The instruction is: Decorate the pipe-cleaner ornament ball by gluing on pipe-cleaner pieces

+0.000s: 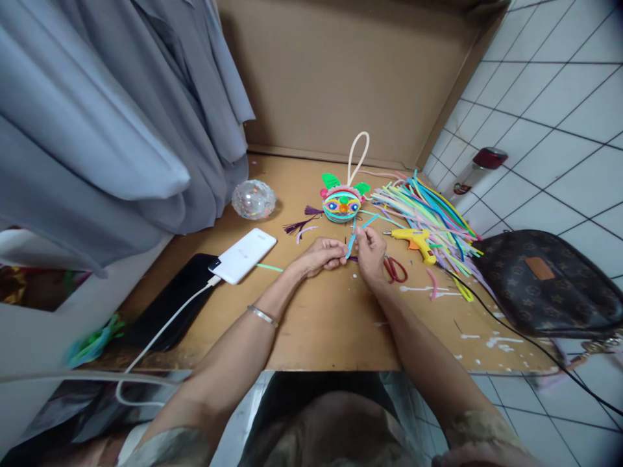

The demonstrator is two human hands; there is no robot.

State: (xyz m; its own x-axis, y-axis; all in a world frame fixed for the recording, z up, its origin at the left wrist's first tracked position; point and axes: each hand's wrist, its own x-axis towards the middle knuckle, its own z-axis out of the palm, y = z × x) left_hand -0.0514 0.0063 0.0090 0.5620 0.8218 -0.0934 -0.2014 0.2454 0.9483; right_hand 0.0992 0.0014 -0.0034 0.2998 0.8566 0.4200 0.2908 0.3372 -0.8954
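My left hand [322, 257] pinches the lower end of a light blue pipe cleaner [351, 242] between thumb and fingertips. On its other side, my right hand [370, 251] is closed on the same bent strip, and part of it rises above the knuckles. Just beyond both hands stands a colourful animal-head ornament [342, 205] with green ears, painted-looking eyes and a cream loop on top. Purple tassels [298, 226] lie at its left. Red-handled scissors [396, 270] rest right of my right hand, their blades mostly hidden behind it.
A yellow glue gun [413, 240] lies at right, its black cord running off the table. Behind it spreads a pile of coloured pipe cleaners [428, 214], with a brown bag [549, 285] beside. At left are a clear ball [254, 199], a white power bank [246, 255] and a black tablet-like slab [170, 305].
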